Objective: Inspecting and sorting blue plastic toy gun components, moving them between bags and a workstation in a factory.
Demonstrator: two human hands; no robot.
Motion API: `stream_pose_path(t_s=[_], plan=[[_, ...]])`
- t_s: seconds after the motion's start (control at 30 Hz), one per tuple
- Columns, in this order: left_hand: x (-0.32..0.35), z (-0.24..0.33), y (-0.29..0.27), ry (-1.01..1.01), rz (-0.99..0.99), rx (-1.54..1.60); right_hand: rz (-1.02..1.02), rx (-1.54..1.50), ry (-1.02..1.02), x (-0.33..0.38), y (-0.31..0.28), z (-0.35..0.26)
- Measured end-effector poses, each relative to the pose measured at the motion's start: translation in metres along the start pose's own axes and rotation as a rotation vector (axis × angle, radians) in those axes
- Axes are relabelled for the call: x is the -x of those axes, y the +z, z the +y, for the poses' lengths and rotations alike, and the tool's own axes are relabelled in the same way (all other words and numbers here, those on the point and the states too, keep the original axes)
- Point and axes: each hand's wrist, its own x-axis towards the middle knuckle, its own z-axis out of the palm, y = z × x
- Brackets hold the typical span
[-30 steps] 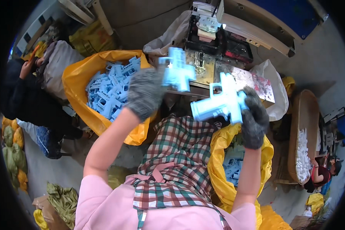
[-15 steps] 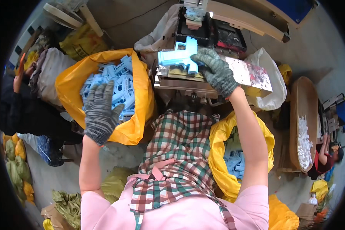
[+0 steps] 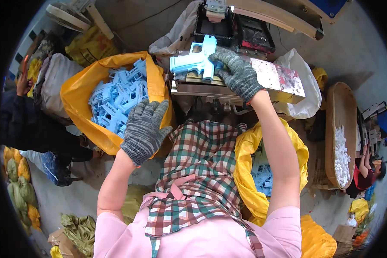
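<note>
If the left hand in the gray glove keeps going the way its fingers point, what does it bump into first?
Most likely the heap of blue plastic parts in the open yellow bag. The left hand hovers open at the bag's rim, fingers pointing over it; depth is hard to judge.

Two gloved hands show: the left hand (image 3: 145,129) empty with fingers spread, the right hand (image 3: 236,74) gripping one light-blue toy gun shell (image 3: 195,60). Two yellow sacks: one (image 3: 75,99) just beyond the left fingertips with too many blue parts (image 3: 116,101) to count, one (image 3: 249,172) below the right forearm. One basket (image 3: 346,124) of white pieces lies well right of the right fingers.
</note>
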Motion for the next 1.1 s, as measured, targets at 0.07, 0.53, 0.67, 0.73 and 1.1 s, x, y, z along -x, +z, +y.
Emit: stream_pose_path(t_s=[0.07,0.53,0.67,0.73,1.1], plan=[[-0.005,0.004,-0.005,0.008,0.015,0.023,-0.072,-0.061,0.09,-0.003,-0.006,-0.014],[0.023,0.061,0.028,0.152,0.17,0.486,-0.215,-0.276,0.16,0.118,-0.059,-0.129],[0.032,0.061,0.046,-0.046,0.011,1.214,-0.103,-0.402,0.296,0.119,-0.065,-0.129],[0.035,0.054,0.039,-0.264,-0.393,1.894,0.087,-0.459,0.366,0.123,-0.063,-0.123],[0.049,0.06,0.063,-0.22,-0.318,1.85,0.02,-0.565,0.512,0.113,-0.055,-0.13]])
